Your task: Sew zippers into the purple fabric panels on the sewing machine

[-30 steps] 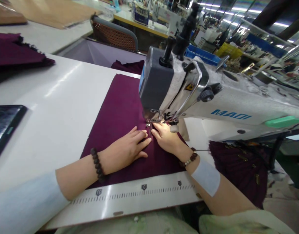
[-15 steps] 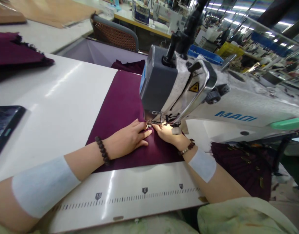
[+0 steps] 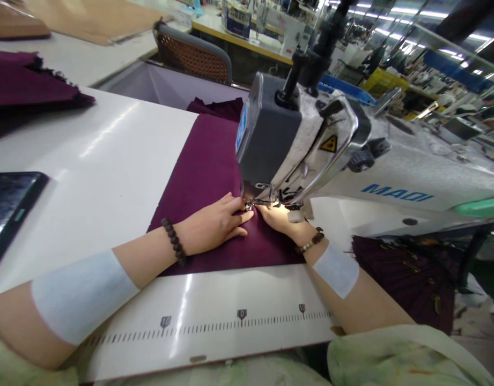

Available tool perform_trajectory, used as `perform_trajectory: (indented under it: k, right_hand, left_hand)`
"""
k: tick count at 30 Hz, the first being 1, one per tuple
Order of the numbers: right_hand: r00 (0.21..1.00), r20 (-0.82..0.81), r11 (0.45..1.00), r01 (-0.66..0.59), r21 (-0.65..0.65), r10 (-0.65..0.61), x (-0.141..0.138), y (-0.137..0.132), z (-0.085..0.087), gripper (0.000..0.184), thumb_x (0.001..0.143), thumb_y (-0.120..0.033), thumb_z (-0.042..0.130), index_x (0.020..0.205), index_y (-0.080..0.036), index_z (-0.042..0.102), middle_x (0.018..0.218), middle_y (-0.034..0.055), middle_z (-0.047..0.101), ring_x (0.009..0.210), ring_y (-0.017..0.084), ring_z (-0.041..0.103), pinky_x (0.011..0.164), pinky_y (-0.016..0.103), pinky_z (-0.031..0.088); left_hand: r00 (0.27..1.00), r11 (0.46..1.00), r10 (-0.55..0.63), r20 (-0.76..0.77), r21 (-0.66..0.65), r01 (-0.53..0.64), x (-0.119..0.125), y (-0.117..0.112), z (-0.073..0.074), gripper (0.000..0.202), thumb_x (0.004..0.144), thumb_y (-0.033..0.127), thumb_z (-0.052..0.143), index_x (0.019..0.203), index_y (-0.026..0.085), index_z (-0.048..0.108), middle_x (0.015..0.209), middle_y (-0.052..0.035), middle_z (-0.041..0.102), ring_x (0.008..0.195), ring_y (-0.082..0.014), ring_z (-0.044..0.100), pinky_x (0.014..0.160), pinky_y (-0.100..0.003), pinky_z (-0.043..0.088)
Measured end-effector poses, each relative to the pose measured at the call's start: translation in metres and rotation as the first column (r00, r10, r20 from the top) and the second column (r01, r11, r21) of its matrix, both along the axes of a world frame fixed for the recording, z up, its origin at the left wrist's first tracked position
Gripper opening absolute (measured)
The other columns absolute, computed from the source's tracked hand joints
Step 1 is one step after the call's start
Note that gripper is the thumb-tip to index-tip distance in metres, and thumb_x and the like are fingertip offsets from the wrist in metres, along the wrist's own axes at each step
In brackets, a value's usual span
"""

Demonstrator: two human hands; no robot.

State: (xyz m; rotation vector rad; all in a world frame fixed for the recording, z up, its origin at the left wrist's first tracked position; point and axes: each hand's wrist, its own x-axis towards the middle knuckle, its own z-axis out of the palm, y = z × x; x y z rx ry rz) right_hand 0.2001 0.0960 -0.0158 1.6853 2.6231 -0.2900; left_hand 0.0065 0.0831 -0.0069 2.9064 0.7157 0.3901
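"One white table [image 3: 122,166], and what's on it?"
"A sewing machine [image 3: 391,155], then purple cloth [image 3: 198,166] lying flat, partly beneath it."
"And the hands?"
"Left hand [image 3: 214,223] lies on the cloth, fingers loosely parted. Right hand [image 3: 280,219] touches it too; fingertips partly hidden, I can't tell its grip."
"Smallest?"
"Metal presser foot [image 3: 249,205], between the two hands."
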Motion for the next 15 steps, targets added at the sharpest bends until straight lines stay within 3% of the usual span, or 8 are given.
perform_trajectory:
  k: [6, 12, 15]
  right_hand:
    - [0.999, 0.051, 1.000, -0.002, 0.003, 0.002, -0.002, -0.006, 0.005, 0.032, 0.091, -0.013, 0.033, 0.101, -0.013, 0.063, 0.106, 0.0112, 0.064, 0.102, 0.023, 0.058, 0.090, 0.033, 0.040]
    - [0.995, 0.050, 0.996, 0.082, 0.044, -0.084, -0.006, -0.017, 0.006, 0.036, 0.094, -0.018, 0.027, 0.101, -0.014, 0.063, 0.106, 0.0106, 0.064, 0.097, 0.021, 0.058, 0.087, 0.034, 0.039]
    - [0.994, 0.038, 0.993, 0.100, 0.061, -0.102, -0.007, -0.020, 0.005, 0.037, 0.094, -0.020, 0.027, 0.100, -0.015, 0.063, 0.107, 0.0099, 0.064, 0.098, 0.021, 0.057, 0.087, 0.035, 0.037]
  left_hand:
    - [1.000, 1.000, -0.021, 0.011, -0.001, 0.021, -0.001, 0.000, 0.001, 0.038, 0.093, 0.034, 0.043, 0.118, 0.009, 0.055, 0.119, -0.0162, 0.050, 0.110, -0.0280, 0.048, 0.098, -0.044, 0.040]
    - [0.988, 0.988, -0.149, 0.050, 0.036, 0.147, -0.006, 0.009, 0.002, 0.037, 0.093, 0.033, 0.042, 0.117, 0.009, 0.057, 0.117, -0.0163, 0.052, 0.115, -0.0259, 0.045, 0.103, -0.042, 0.036]
    - [0.986, 0.987, -0.156, 0.063, 0.032, 0.155, -0.008, 0.012, 0.000, 0.039, 0.093, 0.034, 0.041, 0.117, 0.008, 0.057, 0.116, -0.0170, 0.051, 0.112, -0.0263, 0.046, 0.101, -0.041, 0.038]
